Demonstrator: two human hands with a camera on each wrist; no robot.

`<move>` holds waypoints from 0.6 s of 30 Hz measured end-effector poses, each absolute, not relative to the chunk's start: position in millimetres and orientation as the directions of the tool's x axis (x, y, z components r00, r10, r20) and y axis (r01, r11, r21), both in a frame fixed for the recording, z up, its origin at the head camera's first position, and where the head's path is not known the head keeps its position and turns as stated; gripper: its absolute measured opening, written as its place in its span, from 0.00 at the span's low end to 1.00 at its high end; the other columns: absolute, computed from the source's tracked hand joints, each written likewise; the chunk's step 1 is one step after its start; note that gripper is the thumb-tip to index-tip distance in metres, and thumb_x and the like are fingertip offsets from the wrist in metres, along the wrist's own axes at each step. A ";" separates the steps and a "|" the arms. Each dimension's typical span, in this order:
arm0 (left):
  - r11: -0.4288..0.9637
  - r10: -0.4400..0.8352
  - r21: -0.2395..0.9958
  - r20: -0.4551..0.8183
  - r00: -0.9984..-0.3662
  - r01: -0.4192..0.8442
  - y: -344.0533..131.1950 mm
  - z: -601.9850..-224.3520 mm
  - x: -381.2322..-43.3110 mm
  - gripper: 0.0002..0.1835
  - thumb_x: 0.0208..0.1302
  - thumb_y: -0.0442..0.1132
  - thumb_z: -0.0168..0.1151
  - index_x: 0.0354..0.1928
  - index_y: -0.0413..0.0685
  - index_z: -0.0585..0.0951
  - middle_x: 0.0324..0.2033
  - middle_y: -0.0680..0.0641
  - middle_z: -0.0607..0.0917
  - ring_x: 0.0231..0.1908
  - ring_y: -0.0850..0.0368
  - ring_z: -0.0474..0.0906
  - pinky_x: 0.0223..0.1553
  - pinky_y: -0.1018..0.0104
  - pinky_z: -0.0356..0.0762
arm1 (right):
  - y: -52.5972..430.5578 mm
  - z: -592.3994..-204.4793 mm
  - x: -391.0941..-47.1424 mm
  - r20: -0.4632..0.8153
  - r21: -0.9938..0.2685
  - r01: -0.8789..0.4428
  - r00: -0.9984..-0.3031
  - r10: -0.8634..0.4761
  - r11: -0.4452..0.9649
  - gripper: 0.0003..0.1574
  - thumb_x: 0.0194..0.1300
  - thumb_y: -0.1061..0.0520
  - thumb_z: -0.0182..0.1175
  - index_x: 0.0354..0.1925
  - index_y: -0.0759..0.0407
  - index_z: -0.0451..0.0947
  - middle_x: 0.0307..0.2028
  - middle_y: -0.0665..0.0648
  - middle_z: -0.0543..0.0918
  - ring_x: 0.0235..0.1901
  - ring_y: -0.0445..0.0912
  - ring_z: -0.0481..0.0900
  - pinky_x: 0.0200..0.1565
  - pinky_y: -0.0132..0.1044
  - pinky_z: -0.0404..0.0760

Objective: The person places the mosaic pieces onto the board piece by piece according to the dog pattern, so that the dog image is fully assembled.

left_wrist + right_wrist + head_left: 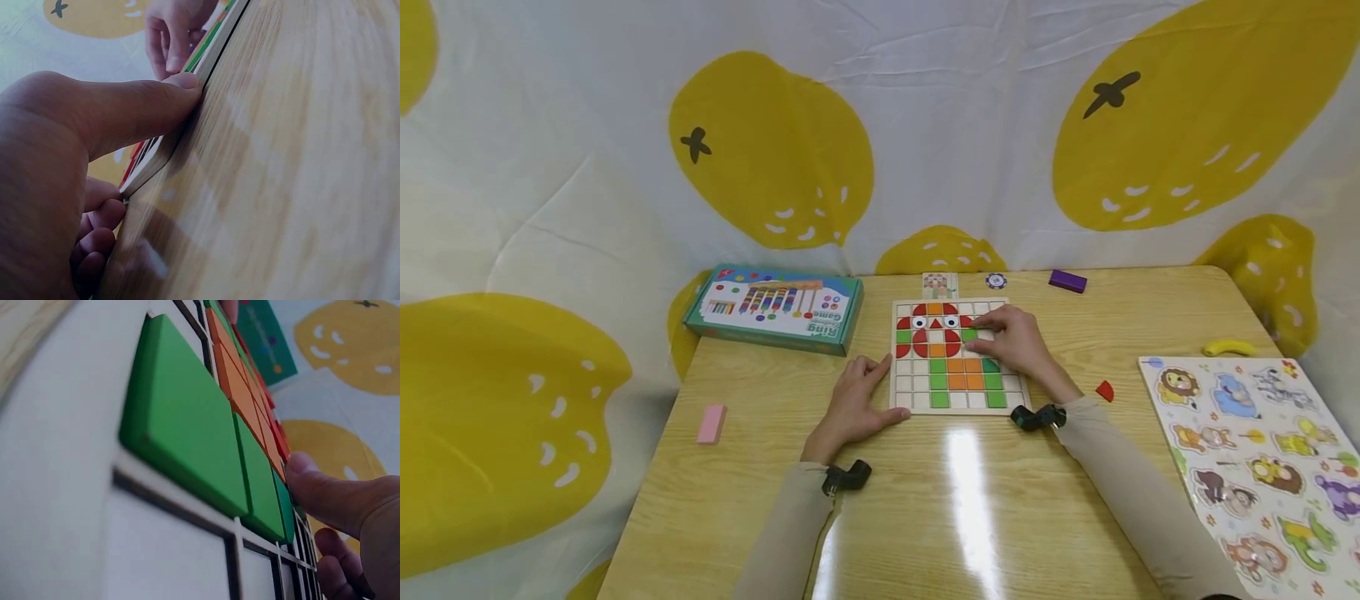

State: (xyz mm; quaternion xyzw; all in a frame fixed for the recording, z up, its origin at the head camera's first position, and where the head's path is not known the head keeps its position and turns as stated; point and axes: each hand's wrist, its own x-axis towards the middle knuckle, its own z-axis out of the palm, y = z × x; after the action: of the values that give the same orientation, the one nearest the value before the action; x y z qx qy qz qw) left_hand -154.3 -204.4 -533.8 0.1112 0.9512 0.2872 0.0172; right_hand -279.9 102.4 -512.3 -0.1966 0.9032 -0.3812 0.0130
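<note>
A pale wooden grid board [921,400] lies on the table, bearing red, orange and green tiles and two eye pieces. My left hand [856,404] spreads round its near left corner, thumb along the front edge and fingers at the left edge. Over the board's right part, my right hand [1017,340] brings thumb and index finger to either side of a green square tile [970,335] and appears to pinch it. A red quarter-round tile [966,321] sits just above. In the right wrist view my thumb [306,472] touches down among the tiles; the index fingertip is hidden.
Behind the board lie a pattern card [940,285], a poker chip [996,281] and a purple block [1067,281]. A loose red piece [1105,390] lies right of it. A ring game box [775,310] and pink block [711,424] are left; an animal puzzle [1247,433] and toy banana [1228,347] right.
</note>
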 end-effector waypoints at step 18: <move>0.805 0.223 0.553 0.050 -0.973 0.213 -202.4 -535.3 -154.5 0.56 0.48 0.70 0.70 0.76 0.54 0.61 0.52 0.50 0.69 0.51 0.55 0.63 0.54 0.56 0.64 | 208.8 -462.6 -236.3 0.033 -0.574 -0.369 -0.902 -0.430 0.731 0.23 0.62 0.54 0.70 0.54 0.59 0.82 0.48 0.62 0.84 0.43 0.54 0.80 0.44 0.53 0.76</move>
State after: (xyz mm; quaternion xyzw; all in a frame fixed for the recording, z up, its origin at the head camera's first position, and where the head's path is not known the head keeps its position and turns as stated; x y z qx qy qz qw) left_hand -154.5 -202.4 -535.3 0.1148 0.9500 0.2901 0.0087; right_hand -236.3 208.8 -462.6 -0.2149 0.9289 -0.2971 0.0511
